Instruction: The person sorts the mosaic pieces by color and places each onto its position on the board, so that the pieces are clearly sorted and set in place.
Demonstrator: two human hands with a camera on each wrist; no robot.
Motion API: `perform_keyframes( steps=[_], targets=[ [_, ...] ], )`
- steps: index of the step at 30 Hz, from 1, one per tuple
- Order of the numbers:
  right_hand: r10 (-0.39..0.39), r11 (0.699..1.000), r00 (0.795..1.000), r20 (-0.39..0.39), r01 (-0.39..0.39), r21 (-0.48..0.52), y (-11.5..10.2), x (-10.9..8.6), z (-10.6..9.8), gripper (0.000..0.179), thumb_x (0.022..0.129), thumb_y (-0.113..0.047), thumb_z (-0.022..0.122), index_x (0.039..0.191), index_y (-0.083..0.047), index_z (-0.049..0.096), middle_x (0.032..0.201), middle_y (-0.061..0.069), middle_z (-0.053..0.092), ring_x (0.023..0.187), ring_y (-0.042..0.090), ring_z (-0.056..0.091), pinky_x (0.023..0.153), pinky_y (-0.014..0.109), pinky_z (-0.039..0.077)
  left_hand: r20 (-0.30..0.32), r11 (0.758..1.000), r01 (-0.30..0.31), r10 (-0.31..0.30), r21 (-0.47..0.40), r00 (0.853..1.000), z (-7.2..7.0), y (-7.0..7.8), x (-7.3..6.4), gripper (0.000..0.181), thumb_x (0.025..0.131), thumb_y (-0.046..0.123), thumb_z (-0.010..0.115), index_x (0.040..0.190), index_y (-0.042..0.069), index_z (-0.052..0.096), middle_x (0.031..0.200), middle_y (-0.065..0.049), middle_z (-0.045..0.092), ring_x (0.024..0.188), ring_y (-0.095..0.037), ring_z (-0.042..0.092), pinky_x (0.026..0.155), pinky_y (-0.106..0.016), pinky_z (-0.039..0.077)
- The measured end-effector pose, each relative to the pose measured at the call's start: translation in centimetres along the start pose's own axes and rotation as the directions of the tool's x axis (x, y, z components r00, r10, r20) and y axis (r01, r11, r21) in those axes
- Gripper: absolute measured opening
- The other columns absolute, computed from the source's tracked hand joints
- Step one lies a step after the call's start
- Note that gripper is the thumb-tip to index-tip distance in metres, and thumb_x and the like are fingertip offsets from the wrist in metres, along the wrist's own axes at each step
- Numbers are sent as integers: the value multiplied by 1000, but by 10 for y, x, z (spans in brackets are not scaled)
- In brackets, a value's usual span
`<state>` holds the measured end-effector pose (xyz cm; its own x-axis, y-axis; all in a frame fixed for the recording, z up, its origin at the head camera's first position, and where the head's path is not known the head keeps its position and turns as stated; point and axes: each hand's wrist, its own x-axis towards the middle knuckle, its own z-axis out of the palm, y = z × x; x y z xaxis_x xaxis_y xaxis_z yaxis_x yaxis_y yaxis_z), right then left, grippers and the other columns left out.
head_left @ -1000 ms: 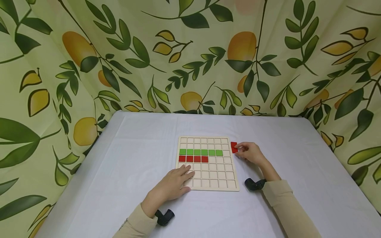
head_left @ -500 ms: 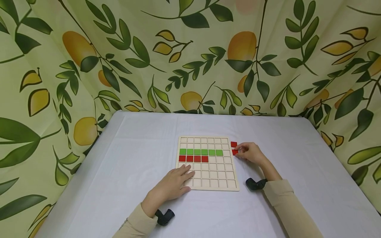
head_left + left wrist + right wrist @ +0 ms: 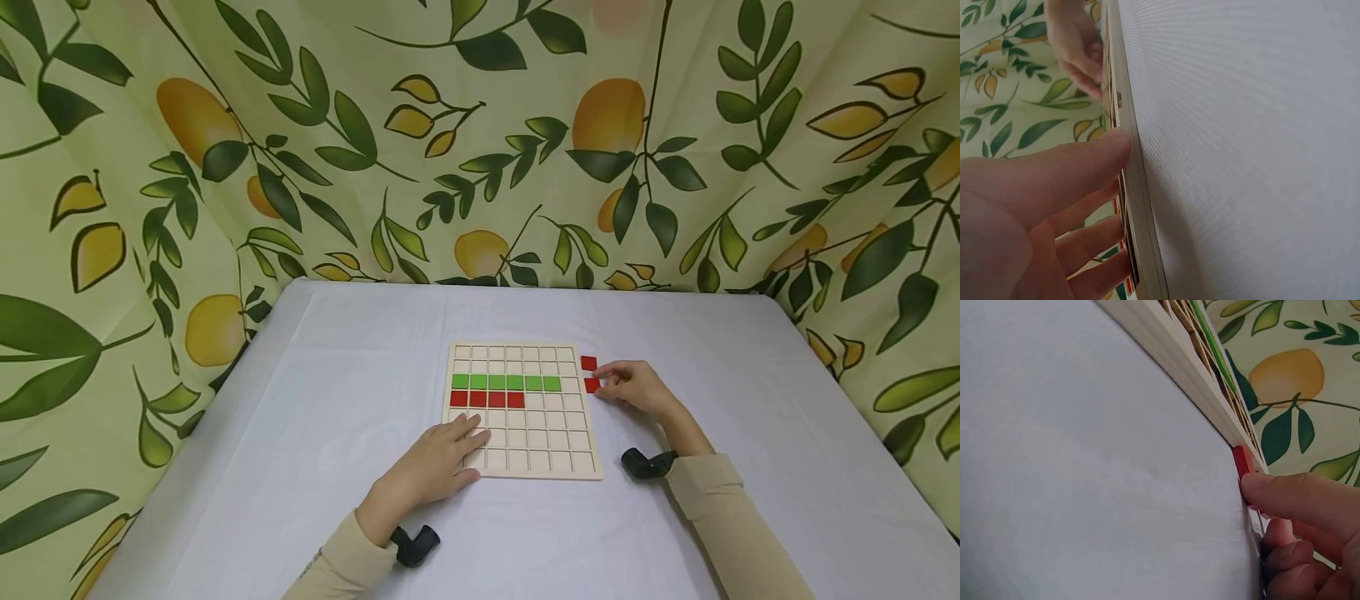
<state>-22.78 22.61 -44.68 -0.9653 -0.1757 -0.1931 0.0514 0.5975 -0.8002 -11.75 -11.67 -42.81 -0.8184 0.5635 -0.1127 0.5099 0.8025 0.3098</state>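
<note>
A pale wooden board (image 3: 558, 439) with a grid of square cells lies on the table. Across it run a row of green tiles (image 3: 497, 382) and, just below, a shorter row of red tiles (image 3: 497, 400). My left hand (image 3: 427, 468) rests on the board's near left corner, fingers spread and thumb at the front edge (image 3: 1137, 181). Beside the board's right edge, my right hand (image 3: 636, 389) pinches a loose red tile (image 3: 592, 386) between thumb and fingertips; the thumb tip is on the tile (image 3: 1243, 464) in the right wrist view. A second loose red tile (image 3: 588, 363) lies just beyond it.
A white cloth (image 3: 360, 367) covers the table. Behind and at both sides hangs a curtain (image 3: 480, 167) printed with fruit and leaves. Black wrist devices (image 3: 417, 547) sit on both wrists, below the beige sleeves.
The two loose red tiles, together a second ago, now lie apart with a gap between them. My right hand has drawn the nearer one slightly toward me. The left hand has stayed put.
</note>
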Motion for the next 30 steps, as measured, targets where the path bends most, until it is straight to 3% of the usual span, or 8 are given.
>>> perform_keyframes(
  steps=[9, 22, 30],
  targets=[
    [61, 998, 998, -9, -61, -2, 0, 2, -1, 37, 81, -9, 74, 113, 7, 65, 63, -6, 46, 55, 8, 42, 50, 20, 35, 0, 1000, 6, -6, -4, 1000, -1, 0, 1, 55, 92, 28, 63, 143, 14, 48, 154, -10, 41, 145, -32, 37, 115, -48, 37],
    [-12, 1000, 1000, 9, 12, -13, 6, 0, -3, 35, 82, -8, 73, 110, 10, 66, 61, -6, 47, 51, 7, 42, 48, 19, 36, 5, 1000, -1, 1, 18, 1000, 1, 0, 0, 55, 92, 29, 62, 143, 14, 48, 154, -11, 41, 144, -31, 38, 114, -47, 38],
    [-1, 1000, 1000, 8, 1, 10, 8, 0, -4, 35, 83, -9, 72, 112, 9, 65, 62, -6, 50, 52, 6, 44, 49, 19, 40, 0, 1000, 0, 0, 19, 1000, 0, 1, 0, 55, 92, 29, 62, 143, 14, 48, 154, -11, 41, 144, -32, 38, 114, -48, 38]
  ],
)
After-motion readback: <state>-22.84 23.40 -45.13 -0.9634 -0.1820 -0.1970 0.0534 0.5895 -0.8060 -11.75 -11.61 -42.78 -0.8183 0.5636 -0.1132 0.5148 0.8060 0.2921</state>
